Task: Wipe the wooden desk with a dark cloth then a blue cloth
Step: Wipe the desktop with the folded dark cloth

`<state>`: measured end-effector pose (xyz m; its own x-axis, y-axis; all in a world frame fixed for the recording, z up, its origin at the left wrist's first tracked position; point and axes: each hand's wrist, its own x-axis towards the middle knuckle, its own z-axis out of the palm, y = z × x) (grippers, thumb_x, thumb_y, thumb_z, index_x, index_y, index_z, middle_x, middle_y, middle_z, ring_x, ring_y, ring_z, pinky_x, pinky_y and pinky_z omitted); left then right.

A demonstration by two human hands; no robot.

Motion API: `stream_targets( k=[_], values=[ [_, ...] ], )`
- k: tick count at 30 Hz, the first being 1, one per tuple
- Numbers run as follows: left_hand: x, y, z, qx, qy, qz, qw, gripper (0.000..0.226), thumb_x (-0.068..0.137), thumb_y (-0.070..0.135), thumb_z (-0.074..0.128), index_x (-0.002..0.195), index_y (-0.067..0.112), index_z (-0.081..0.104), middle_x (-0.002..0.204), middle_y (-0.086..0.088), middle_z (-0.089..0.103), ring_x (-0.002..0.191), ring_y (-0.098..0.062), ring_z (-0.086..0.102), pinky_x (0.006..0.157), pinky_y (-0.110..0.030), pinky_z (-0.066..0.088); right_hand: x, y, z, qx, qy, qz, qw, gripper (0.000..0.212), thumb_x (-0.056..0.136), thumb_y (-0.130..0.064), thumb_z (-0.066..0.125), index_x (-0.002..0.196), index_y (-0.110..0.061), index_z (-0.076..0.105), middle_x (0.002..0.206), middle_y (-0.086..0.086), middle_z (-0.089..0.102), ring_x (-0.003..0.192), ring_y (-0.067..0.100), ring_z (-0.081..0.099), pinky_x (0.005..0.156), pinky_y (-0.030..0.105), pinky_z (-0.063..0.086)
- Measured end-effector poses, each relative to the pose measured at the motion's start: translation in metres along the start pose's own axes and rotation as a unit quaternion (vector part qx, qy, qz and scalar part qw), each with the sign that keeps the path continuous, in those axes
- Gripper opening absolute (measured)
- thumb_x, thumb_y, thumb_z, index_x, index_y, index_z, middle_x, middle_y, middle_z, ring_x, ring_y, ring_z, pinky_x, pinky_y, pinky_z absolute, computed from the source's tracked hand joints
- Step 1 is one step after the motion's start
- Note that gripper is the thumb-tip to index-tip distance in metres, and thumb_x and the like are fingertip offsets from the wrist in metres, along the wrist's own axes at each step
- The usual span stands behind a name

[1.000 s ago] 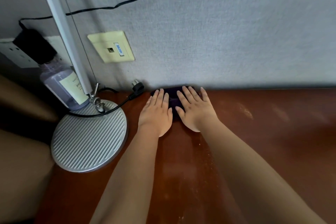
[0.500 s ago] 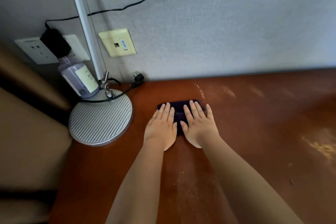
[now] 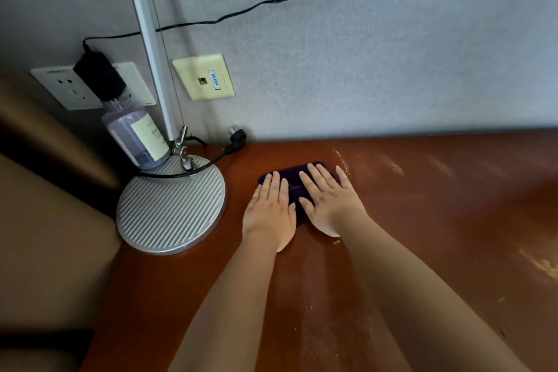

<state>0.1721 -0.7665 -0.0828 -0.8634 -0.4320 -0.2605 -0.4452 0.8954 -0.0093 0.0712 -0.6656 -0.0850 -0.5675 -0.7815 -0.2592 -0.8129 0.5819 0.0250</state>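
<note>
A folded dark cloth (image 3: pixel 294 180) lies flat on the reddish-brown wooden desk (image 3: pixel 422 220), a short way out from the wall. My left hand (image 3: pixel 270 210) and my right hand (image 3: pixel 329 201) both press palm-down on it, side by side, fingers spread and pointing at the wall. Most of the cloth is hidden under the hands; only its far edge and a strip between the hands show. No blue cloth is in view.
A round ribbed lamp base (image 3: pixel 170 205) with a slanted pole stands left of the hands. A clear bottle (image 3: pixel 136 136) sits behind it by the wall sockets (image 3: pixel 65 86). A loose black plug (image 3: pixel 237 139) lies near the wall. Pale streaks (image 3: pixel 540 263) mark the desk at right.
Both hands have slid the dark cloth back from the wall toward me, and the view now takes in more of the desk to the right.
</note>
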Motion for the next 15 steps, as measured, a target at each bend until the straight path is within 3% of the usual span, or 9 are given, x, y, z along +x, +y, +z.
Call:
stream_targets(
  k=[15],
  values=[
    [0.087,0.018,-0.023,0.004,0.010,0.012,1.000,0.057,0.104,0.034,0.011,0.153,0.008,-0.006,0.161,-0.009,-0.013,0.148,-0.019,-0.014,0.121,-0.033,-0.004,0.062,0.060,-0.014,0.014,0.009,0.018,1.000,0.061,0.100,-0.050,0.006,0.152,-0.022,-0.008,0.160,0.000,-0.012,0.146,0.015,-0.016,0.117,0.043,-0.015]
  ],
)
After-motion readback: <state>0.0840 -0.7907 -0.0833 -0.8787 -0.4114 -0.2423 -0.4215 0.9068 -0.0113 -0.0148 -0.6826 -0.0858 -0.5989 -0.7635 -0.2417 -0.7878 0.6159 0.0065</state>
